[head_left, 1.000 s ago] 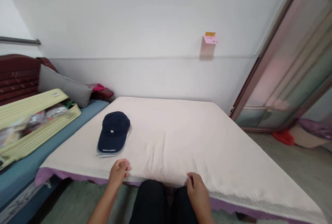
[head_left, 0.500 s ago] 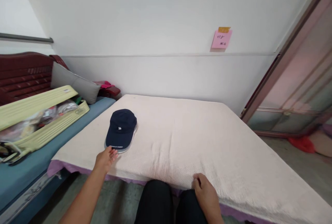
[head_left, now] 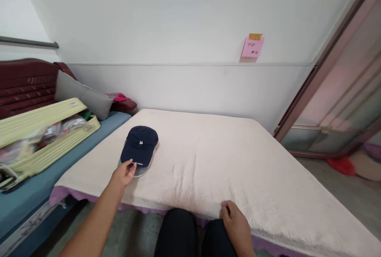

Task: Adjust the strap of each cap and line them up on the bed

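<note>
A navy cap (head_left: 139,144) with white lettering rests at the left of the cream-covered table (head_left: 220,157). Under it shows the rim of a grey cap (head_left: 142,171). My left hand (head_left: 125,172) pinches the front of the navy brim, which is lifted a little off the grey one. Near the table's front edge, by my knee, my right hand (head_left: 235,221) lies with its fingers curled and nothing visible in them.
A blue-covered bench (head_left: 114,121) on the left bears a grey pillow (head_left: 86,94) and a pale yellow case (head_left: 59,145) of packets. A pink note (head_left: 252,48) is taped to the wall. At the right stands a sliding door (head_left: 327,102).
My left hand has moved slightly up and right and now grips the navy brim, raising it so that more of the grey brim shows. My right hand has stayed in place.
</note>
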Demonstrator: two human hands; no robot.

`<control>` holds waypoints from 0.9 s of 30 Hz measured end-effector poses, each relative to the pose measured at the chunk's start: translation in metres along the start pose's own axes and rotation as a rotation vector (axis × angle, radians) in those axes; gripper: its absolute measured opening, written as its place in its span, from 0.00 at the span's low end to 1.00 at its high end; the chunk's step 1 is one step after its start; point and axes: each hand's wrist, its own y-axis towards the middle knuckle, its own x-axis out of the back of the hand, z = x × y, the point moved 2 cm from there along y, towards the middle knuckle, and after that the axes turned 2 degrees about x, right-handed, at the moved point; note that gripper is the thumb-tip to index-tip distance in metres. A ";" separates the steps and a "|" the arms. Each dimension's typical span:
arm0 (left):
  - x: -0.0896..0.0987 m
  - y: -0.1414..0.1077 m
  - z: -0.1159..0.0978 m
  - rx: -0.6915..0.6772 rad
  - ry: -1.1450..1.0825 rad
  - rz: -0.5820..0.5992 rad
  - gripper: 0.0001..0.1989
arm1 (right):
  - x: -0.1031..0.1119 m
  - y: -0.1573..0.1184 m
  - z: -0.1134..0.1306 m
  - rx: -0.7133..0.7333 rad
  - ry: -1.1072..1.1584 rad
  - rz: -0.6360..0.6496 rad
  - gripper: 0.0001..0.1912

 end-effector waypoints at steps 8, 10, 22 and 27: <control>-0.032 -0.045 0.018 -0.124 -0.146 0.283 0.13 | 0.000 0.001 0.001 -0.042 0.078 -0.014 0.12; -0.030 -0.069 0.041 -0.096 -0.141 0.354 0.13 | -0.001 0.001 0.002 -0.048 0.150 -0.029 0.12; 0.032 -0.215 0.184 0.363 0.214 0.605 0.18 | 0.058 -0.034 0.089 -0.146 1.571 0.233 0.21; 0.047 -0.216 0.178 0.443 0.438 0.700 0.17 | 0.083 -0.046 0.086 -0.093 1.627 0.222 0.19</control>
